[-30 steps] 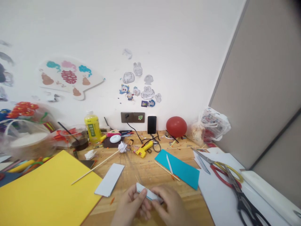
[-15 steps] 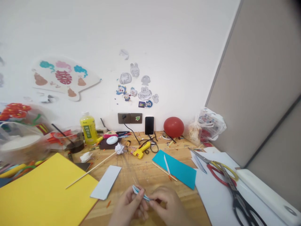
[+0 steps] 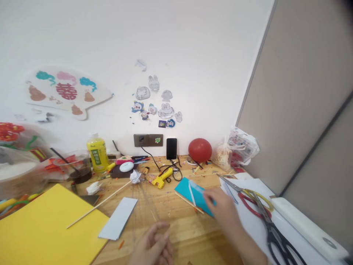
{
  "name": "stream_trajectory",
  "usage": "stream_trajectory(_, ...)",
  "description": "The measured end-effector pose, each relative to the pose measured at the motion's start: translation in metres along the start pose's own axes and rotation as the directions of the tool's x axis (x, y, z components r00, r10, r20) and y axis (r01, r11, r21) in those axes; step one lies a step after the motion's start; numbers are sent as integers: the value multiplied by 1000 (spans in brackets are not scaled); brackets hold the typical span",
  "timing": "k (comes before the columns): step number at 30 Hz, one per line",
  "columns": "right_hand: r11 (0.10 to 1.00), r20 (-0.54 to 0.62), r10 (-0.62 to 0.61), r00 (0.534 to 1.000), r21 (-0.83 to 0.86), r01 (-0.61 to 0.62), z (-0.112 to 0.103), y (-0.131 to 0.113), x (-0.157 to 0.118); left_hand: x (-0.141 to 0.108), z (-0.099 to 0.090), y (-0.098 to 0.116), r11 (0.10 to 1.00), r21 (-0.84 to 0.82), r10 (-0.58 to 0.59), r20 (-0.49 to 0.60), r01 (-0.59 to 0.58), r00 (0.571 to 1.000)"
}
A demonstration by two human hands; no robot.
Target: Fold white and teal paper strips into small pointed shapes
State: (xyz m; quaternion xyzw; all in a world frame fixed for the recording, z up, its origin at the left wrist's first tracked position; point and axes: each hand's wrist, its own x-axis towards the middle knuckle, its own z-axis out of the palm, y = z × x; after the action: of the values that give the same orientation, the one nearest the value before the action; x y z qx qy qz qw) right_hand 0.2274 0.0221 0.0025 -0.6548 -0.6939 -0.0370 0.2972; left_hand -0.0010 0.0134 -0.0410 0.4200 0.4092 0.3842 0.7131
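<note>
My left hand [image 3: 154, 246] is low in the middle over the wooden table, with loosely curled fingers, a gap between thumb and forefinger, and nothing visible in it. Blurred by motion, my right hand [image 3: 219, 206] is over the right part of the blue paper [image 3: 186, 186], its fingers drawn together. A pale smear shows beside its fingertips; what they hold is too blurred to tell. On the blue paper lies a thin white strip [image 3: 191, 194], and a wooden stick [image 3: 187, 202] runs along its near edge. White paper cards [image 3: 118, 219] lie left of my hands.
Yellow paper [image 3: 55, 224] covers the left side, beside a stick with a white paper flower [image 3: 135, 176]. Behind are a yellow glue gun [image 3: 162, 178], a drink bottle [image 3: 97, 154], a dark-liquid cup [image 3: 81, 173] and a red balloon [image 3: 200, 150]. Scissors [image 3: 271, 228] lie on white paper at right.
My hands have parted: the right moved up and right to the blue paper, while the left stayed low. The folded blue-and-white paper between them is no longer clearly visible. The view shifted slightly.
</note>
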Motion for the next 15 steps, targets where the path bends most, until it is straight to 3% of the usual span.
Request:
stream_trajectory(1,974,-36,169,985,-150,-173,-8,20,7,1,-1,-2,1000,19,-7,-10,7,1000)
stream_trajectory(2,946,-65,244,968,-204,-252,-16,39,13,2,-3,-3,999,34,-8,-18,8,1000)
stream_trajectory(6,851,-100,406,909,-321,-415,-25,94,20,4,-6,-3,998,62,3,-33,-1,999)
stream_trajectory(9,812,-85,458,885,-365,-455,-19,106,16,3,-6,-1,995,104,-1,-33,5,999)
stream_trajectory(15,784,-48,494,868,-407,-469,-12,104,16,-1,-5,3,991,130,14,-32,-10,999)
